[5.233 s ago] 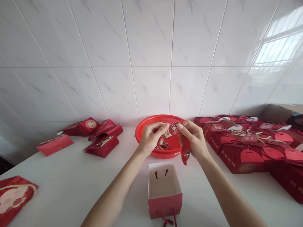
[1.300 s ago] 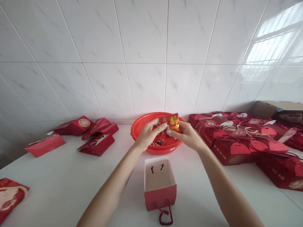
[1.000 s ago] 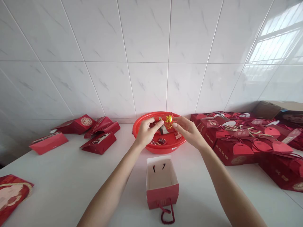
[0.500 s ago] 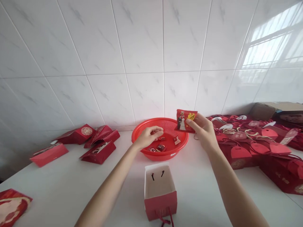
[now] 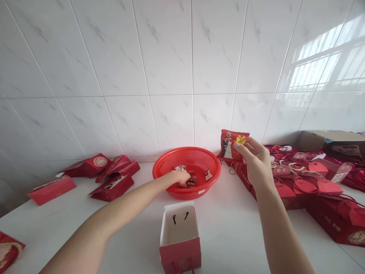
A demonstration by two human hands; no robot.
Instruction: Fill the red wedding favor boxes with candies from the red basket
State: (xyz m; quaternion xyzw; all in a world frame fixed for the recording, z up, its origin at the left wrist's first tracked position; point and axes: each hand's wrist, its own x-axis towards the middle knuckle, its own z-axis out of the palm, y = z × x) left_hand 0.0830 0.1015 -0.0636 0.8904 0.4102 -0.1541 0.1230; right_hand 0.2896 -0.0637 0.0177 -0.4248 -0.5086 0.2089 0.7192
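Note:
My right hand [image 5: 258, 161] pinches a red candy packet [image 5: 232, 146] between thumb and fingers, held up right of the basket. The packet has a printed couple and gold lettering on its front. My left hand [image 5: 182, 178] is down inside the red plastic basket [image 5: 164, 163], its fingers curled among small wrapped candies [image 5: 191, 182]; what they hold is hidden. Another wrapped candy [image 5: 208, 175] lies apart at the basket's right side. In front of the basket stands an open pink-red box [image 5: 180, 253] with a white inside and cord ends poking through its wall.
Many red gift boxes [image 5: 330, 219] with cords and tags crowd the right side. A cardboard box [image 5: 327, 136] stands behind them by the tiled wall. Several folded red boxes [image 5: 112, 188] lie on the left, and a red bag [image 5: 10, 249] sits at the near left edge.
My left hand has gone down into the basket among the candies. My right hand still holds the packet, a little farther right. The view has shifted slightly.

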